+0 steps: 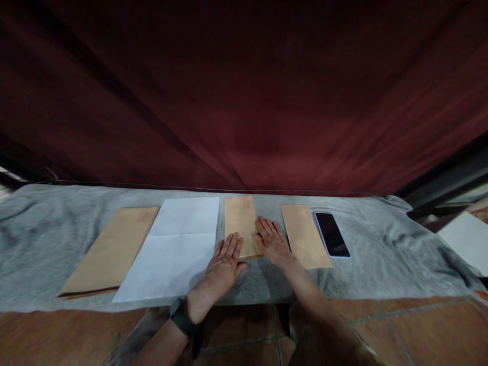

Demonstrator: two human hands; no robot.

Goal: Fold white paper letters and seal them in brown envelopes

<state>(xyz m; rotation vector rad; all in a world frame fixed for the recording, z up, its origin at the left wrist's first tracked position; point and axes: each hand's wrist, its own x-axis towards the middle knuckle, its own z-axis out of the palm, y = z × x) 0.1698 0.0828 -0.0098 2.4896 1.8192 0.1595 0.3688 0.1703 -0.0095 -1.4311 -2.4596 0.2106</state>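
Note:
A small brown envelope lies in the middle, its long side pointing away from me, with faint red print at its far right corner. My left hand rests flat at its near left edge, fingers stretched out. On its right edge lies my right hand, also flat with the fingers out. Just left of my left hand are white sheets of paper with a crease across the middle. To the right of my right hand is another small brown envelope, lying flat and apart from the middle one.
A stack of larger brown envelopes lies at the left, partly under the white paper. A phone with a dark screen lies at the right. Everything sits on a grey cloth. Behind hangs a dark red curtain; floor tiles show in front.

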